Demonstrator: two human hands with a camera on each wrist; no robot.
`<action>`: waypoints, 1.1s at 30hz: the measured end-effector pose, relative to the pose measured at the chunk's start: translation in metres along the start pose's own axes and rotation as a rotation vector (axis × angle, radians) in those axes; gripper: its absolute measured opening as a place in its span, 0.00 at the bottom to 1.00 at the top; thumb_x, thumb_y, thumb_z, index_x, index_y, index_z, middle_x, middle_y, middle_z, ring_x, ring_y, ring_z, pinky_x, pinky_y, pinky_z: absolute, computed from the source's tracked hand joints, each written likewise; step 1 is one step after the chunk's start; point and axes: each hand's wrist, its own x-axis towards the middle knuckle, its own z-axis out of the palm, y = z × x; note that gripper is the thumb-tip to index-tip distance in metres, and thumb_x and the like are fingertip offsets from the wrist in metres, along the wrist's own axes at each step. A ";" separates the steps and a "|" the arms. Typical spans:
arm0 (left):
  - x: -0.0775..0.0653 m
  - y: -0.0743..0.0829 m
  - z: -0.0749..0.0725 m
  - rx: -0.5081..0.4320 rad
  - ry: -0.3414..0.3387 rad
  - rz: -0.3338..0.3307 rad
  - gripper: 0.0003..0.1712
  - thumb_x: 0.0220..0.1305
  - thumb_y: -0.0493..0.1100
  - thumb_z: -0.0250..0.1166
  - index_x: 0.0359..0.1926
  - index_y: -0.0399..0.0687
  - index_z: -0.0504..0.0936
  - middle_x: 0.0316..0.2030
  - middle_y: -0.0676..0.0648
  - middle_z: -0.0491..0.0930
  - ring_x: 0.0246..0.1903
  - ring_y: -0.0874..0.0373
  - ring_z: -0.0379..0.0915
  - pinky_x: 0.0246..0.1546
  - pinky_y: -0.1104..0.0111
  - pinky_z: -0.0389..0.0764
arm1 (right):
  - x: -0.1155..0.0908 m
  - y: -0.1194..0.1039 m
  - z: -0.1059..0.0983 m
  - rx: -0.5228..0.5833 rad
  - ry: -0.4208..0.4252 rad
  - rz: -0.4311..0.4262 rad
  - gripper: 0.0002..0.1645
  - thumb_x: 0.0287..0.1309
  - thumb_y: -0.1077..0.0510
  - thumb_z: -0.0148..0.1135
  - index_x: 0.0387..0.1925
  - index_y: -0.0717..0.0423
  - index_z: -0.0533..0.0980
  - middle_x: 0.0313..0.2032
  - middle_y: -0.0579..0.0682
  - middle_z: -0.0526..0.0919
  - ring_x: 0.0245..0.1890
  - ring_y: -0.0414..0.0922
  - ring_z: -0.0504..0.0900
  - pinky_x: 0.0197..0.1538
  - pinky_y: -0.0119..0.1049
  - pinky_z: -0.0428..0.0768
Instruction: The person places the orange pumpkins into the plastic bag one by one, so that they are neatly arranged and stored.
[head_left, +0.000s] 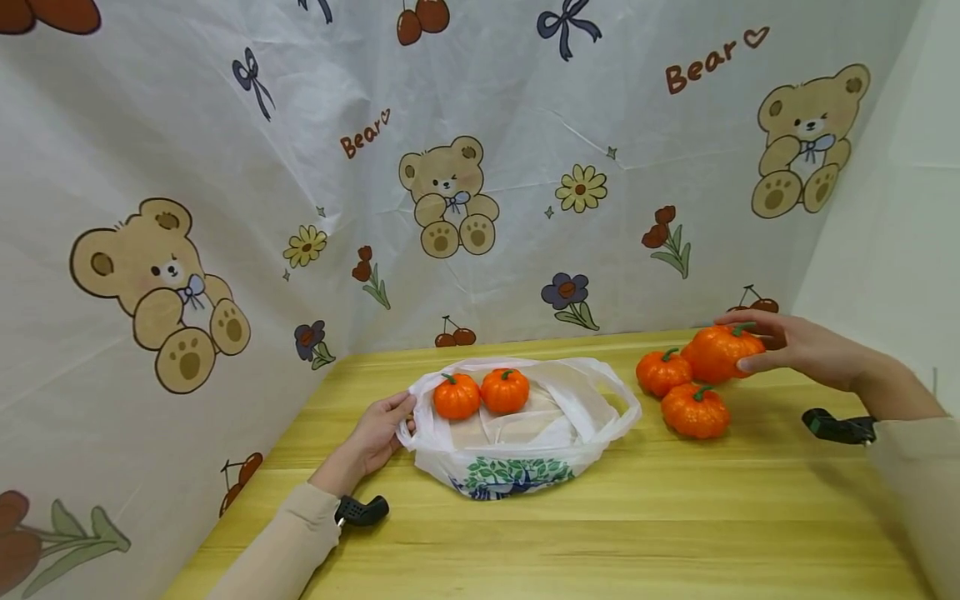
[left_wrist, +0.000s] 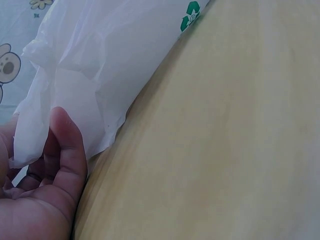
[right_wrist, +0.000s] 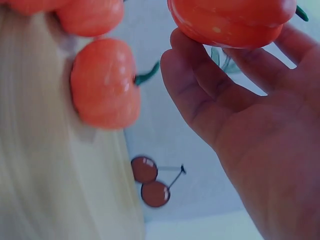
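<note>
My left hand (head_left: 386, 429) pinches the left handle of a white plastic bag (head_left: 435, 458), printed with a green tree. Its thumb and fingers close on the thin plastic (left_wrist: 75, 85) in the left wrist view. Two small orange pumpkins (head_left: 456, 397) with green stems lie inside the open bag. At the right, my right hand (head_left: 806, 350) holds another orange pumpkin (head_left: 723, 352) between thumb and fingers, raised off the table in the right wrist view. Beside it sit a pumpkin (head_left: 663, 372) and a nearer one (head_left: 696, 411). One more pumpkin (right_wrist: 105, 82) stands on the table in the right wrist view.
The wooden table (head_left: 525, 542) meets a white cloth backdrop (head_left: 510, 300) printed with bears and flowers. A plain white wall (head_left: 885, 242) rises at the right. Between the bag and the loose pumpkins lies a narrow strip of tabletop.
</note>
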 end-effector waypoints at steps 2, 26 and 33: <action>0.000 0.000 0.000 -0.001 -0.001 -0.001 0.32 0.82 0.47 0.52 0.78 0.36 0.59 0.50 0.47 0.75 0.31 0.62 0.69 0.30 0.75 0.78 | 0.006 -0.006 0.002 0.021 -0.004 0.010 0.35 0.69 0.58 0.62 0.74 0.51 0.63 0.56 0.30 0.77 0.53 0.29 0.78 0.49 0.33 0.81; 0.001 0.000 0.000 0.005 -0.003 -0.011 0.33 0.82 0.48 0.52 0.78 0.37 0.58 0.49 0.47 0.75 0.30 0.63 0.70 0.30 0.76 0.78 | 0.053 -0.067 0.041 0.069 -0.092 0.013 0.36 0.67 0.49 0.66 0.73 0.47 0.65 0.67 0.62 0.72 0.61 0.59 0.77 0.59 0.56 0.81; 0.000 0.001 0.000 0.009 -0.006 0.002 0.34 0.82 0.48 0.52 0.78 0.36 0.58 0.49 0.47 0.75 0.31 0.63 0.69 0.30 0.76 0.78 | 0.067 -0.085 0.051 0.026 -0.101 0.015 0.38 0.66 0.45 0.67 0.73 0.45 0.66 0.65 0.59 0.75 0.61 0.57 0.77 0.61 0.61 0.79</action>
